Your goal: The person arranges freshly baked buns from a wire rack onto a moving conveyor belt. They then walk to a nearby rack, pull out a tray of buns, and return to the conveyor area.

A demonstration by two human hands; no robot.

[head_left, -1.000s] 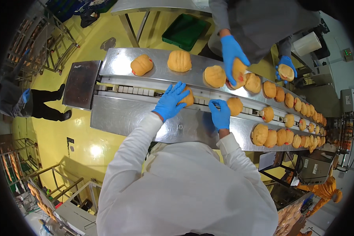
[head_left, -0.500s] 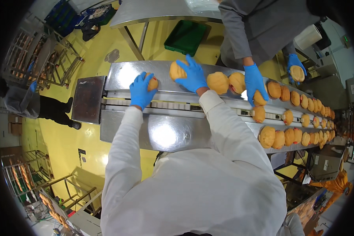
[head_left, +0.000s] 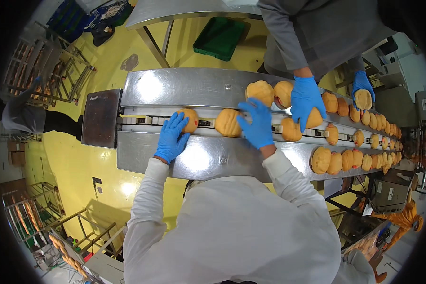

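My left hand (head_left: pixel 171 138), in a blue glove, cups the left side of a filled bun (head_left: pixel 190 120) on the middle channel of the conveyor (head_left: pixel 206 124). A bit of red filling shows at the bun's edge. Just right of it lies another round golden bun (head_left: pixel 227 123) on the same channel. My right hand (head_left: pixel 259 124), also gloved in blue, hovers by that bun's right side with fingers apart, partly blurred; it holds nothing I can see. Farther right on the channel sits another bun (head_left: pixel 291 129), near a co-worker's gloved hand (head_left: pixel 306 98).
That co-worker's hand grips a bun (head_left: pixel 314 118); the other holds a bun piece (head_left: pixel 363 99). Filled buns line the far steel ledge (head_left: pixel 189 85) and near ledge (head_left: pixel 241 156) toward the right. Behind stand a green crate (head_left: pixel 220 38) and steel table (head_left: pixel 189 10).
Both my hands have come nearer from the far ledge, and two buns now sit on the middle channel. My right hand has let go of its bun. Buns on the channel have shifted left.
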